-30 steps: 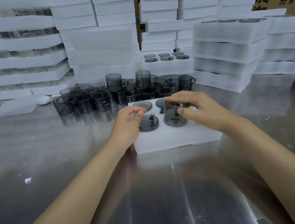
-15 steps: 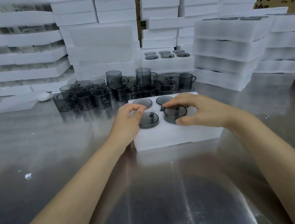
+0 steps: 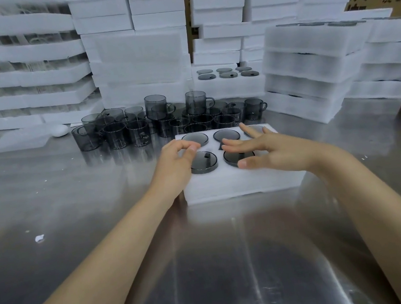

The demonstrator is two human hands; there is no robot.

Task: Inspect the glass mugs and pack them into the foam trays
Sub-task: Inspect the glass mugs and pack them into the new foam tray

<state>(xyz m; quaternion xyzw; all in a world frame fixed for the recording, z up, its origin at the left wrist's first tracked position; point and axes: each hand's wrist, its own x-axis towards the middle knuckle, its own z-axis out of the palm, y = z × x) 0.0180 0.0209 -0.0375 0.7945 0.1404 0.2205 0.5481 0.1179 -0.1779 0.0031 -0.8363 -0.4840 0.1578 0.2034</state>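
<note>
While the foam tray [image 3: 237,182] at the worktop's middle holds five seated mugs, loose mugs [image 3: 137,132] stand behind it; right hand [image 3: 268,150] spread wide, left hand [image 3: 177,162] loosely curled, both empty and about equally near.

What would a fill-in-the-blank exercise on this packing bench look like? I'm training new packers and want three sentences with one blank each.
1. The foam tray in front of the person lies on a shiny ____ table.
2. The right hand is spread flat over the tray, and its grip holds ____.
3. The loose mugs waiting behind the tray are made of dark ____.

Missing words: metal; nothing; glass
</note>
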